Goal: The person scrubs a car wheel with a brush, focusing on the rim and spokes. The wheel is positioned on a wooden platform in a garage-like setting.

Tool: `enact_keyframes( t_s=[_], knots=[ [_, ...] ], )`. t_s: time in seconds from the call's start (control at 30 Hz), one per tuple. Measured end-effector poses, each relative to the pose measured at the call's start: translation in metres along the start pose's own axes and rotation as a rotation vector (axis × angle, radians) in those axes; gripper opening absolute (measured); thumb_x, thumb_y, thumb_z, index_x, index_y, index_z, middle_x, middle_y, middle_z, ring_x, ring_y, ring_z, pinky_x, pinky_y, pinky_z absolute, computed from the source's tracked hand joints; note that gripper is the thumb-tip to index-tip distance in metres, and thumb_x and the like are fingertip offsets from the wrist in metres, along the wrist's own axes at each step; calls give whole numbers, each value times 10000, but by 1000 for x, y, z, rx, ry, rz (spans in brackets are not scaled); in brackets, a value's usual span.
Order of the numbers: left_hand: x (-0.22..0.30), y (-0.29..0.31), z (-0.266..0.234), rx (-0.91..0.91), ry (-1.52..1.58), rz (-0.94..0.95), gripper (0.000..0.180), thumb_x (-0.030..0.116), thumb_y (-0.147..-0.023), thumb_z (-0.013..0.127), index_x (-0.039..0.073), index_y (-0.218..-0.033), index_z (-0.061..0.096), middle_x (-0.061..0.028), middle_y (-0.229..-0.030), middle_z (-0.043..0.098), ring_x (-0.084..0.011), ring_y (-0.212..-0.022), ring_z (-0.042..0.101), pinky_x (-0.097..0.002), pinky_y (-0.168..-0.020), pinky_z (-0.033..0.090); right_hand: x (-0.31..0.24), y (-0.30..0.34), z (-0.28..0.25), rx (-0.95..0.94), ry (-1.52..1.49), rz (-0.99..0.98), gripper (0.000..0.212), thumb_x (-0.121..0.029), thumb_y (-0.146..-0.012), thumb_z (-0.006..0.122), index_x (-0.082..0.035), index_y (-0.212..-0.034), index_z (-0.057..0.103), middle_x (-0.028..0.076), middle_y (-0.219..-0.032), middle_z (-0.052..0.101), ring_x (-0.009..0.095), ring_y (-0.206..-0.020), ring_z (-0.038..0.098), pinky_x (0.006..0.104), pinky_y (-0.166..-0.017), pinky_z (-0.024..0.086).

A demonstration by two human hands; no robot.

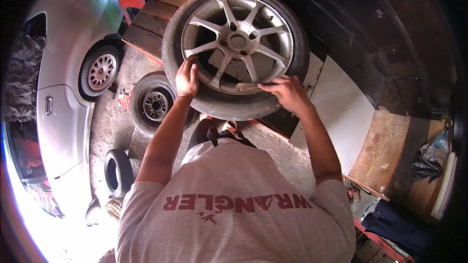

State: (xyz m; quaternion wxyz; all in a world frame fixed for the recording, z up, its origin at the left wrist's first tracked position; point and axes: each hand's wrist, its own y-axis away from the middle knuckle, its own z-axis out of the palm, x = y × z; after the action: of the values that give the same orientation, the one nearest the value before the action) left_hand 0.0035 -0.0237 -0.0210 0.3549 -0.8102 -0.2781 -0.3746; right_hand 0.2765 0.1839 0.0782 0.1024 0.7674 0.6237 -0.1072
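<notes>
The black-tyred wheel with a silver eight-spoked metal rim (233, 53) lies face up at the upper centre of the frame, on a dark wooden-plank surface (153, 14) whose red-trimmed edge shows at upper left. The wheel's lower edge reaches toward the person's body. At left, a strip of grey concrete floor (109, 129) gives room between the silver car (68, 63) and the left forearm; a black steel-rimmed wheel (155, 103) sits in it. A flat white panel (336, 112) borders the right forearm. The tyre looks dusty, the rim dulled by brownish grime. The left hand (187, 79) rests at the rim's lower left, thumb apart; its grip cannot be told. The right hand's (291, 93) fingers pinch a thin tan piece (247, 87) at the rim's lower right.
</notes>
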Motion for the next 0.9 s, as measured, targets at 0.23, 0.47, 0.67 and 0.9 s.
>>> enact_keyframes(
  t_s=[0.23,0.47,0.67,0.9],
  knots=[
    [1,0,-1,29,20,25,404,338,-1004,424,32,-1168,629,-192,-1138,654,-373,-1087,610,-407,-956,457,-9,-1,14,89,21,-72,466,-102,-803,683,-347,-1200,698,14,-881,646,205,-870,608,377,-811,453],
    [0,1,1,30,1,27,391,328,-1003,432,31,-1157,633,-185,-1117,661,-371,-1064,618,-413,-934,468,19,25,-6,93,-27,41,513,-37,-784,705,-260,-1245,676,50,-901,654,250,-839,609,401,-793,488],
    [0,0,1,22,-12,28,377,318,-1000,439,32,-1149,635,-178,-1110,664,-369,-1056,621,-412,-930,471,15,22,10,221,-193,175,481,-137,-825,717,-236,-1289,636,91,-965,664,283,-921,633,408,-823,500],
    [-1,-1,2,4,-47,31,381,340,-1002,441,39,-1130,637,-157,-1107,671,-356,-1072,615,-414,-946,456,-5,15,33,276,-174,149,341,-331,-886,670,-179,-1191,694,100,-892,660,287,-853,652,428,-765,522]
  ],
)
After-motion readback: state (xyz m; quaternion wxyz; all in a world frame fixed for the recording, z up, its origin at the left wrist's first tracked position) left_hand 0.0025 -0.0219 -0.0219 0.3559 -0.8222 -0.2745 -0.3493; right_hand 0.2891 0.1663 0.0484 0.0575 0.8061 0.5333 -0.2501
